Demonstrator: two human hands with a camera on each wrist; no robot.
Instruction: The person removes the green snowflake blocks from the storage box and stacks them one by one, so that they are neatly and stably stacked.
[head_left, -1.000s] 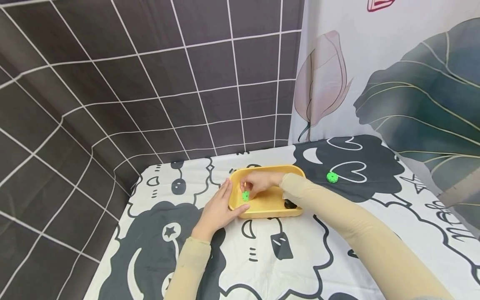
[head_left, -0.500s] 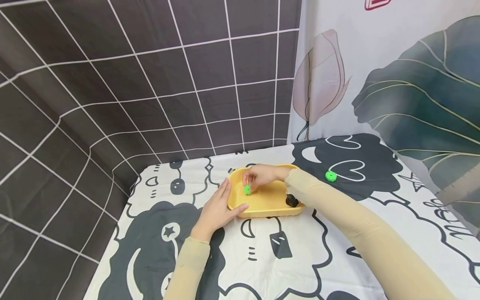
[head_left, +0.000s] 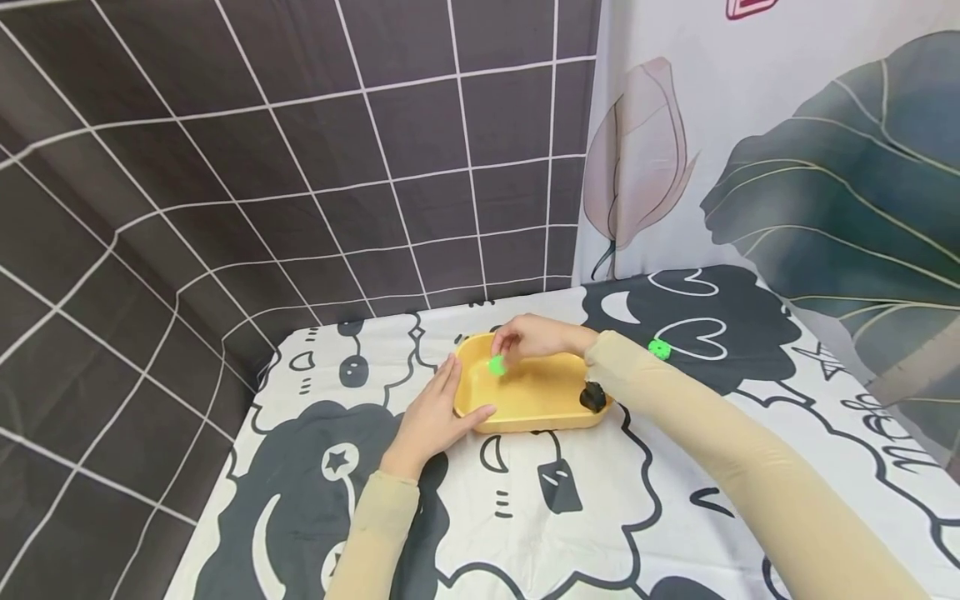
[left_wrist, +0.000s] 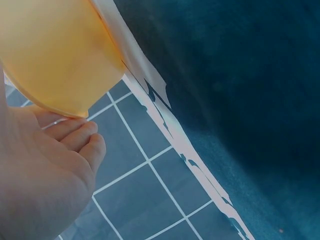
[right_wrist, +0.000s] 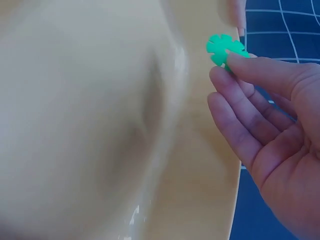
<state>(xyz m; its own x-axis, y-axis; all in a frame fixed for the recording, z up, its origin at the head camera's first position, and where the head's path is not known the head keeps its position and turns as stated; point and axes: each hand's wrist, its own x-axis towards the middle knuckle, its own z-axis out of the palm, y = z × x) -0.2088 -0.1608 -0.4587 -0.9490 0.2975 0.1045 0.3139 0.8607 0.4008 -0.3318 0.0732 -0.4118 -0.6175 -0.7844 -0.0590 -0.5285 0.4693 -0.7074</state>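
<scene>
A yellow tray (head_left: 532,396) lies on the patterned cloth. My left hand (head_left: 431,417) rests against its left end, fingers straight along the rim and thumb spread toward the front side. In the left wrist view, the fingertips touch the underside of the tray's edge. My right hand (head_left: 528,335) is over the tray's back left part. Between thumb and index finger it pinches a notched green snowflake disc (right_wrist: 219,48), held above the tray floor. The other fingers are loosely bent. Inside the tray's right end sits a dark lumpy object (head_left: 592,397), its kind unclear.
Beyond the tray to the right, a round green piece (head_left: 659,348) lies on the cloth (head_left: 607,517). A dark gridded curtain (head_left: 420,167) hangs behind and to the left; a floral curtain (head_left: 675,167) hangs at the back right.
My right hand has risen and moved slightly back and right, lifting the green disc off the tray floor area. The dark object shows more fully. My left hand stays in place.
</scene>
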